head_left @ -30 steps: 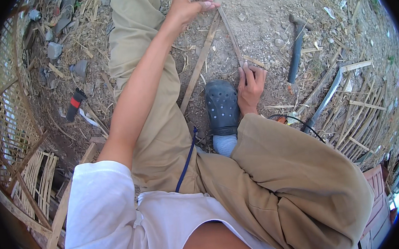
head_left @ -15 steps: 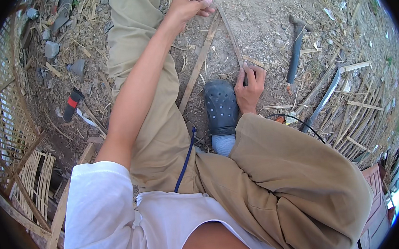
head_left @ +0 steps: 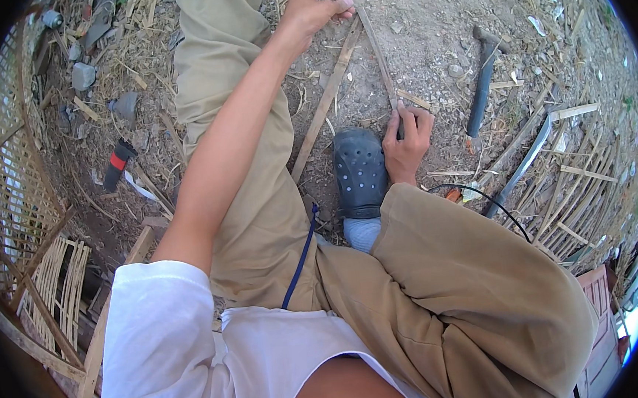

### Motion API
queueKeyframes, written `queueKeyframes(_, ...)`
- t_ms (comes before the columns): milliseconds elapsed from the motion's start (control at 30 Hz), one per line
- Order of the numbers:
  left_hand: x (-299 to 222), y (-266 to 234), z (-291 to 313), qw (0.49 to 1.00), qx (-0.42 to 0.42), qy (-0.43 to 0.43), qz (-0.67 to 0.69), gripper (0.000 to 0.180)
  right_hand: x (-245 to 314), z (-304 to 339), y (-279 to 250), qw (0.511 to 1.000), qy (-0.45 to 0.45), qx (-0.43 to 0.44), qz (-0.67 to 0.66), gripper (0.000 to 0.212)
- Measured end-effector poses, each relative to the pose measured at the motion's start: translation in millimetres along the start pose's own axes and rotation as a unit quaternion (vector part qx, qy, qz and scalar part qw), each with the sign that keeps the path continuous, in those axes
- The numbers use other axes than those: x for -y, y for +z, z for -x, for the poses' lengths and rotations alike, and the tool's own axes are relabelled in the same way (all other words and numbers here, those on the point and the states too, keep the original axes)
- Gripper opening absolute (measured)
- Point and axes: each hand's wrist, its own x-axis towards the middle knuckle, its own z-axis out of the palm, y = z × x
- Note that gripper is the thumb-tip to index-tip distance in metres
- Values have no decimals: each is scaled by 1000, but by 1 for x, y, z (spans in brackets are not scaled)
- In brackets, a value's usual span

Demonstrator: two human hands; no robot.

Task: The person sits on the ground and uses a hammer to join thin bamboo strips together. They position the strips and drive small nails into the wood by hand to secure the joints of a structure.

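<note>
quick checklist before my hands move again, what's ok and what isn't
1. Right hand closed on the near end of the thin wooden strip: ok.
2. Left hand gripping the strip's far end: cannot tell; it is right by that end, but contact is unclear.
3. Wooden slat apart from the strip: cannot tell; their far ends come close together.
4. Hammer away from both hands: ok, it lies to the right of the right hand.
5. Long blade covered: not ok, its metal is bare, farther right than the hammer.
</note>
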Motion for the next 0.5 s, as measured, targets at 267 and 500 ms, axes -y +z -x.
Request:
queueKeyframes(267,9,1,-4,994,20,-6,106,22,0,0,1,1000,1,4,4,21)
queueKeyframes(500,11,0,-9,985,33,-43,161,28,1,-1,1,1000,-7,-6,-2,23)
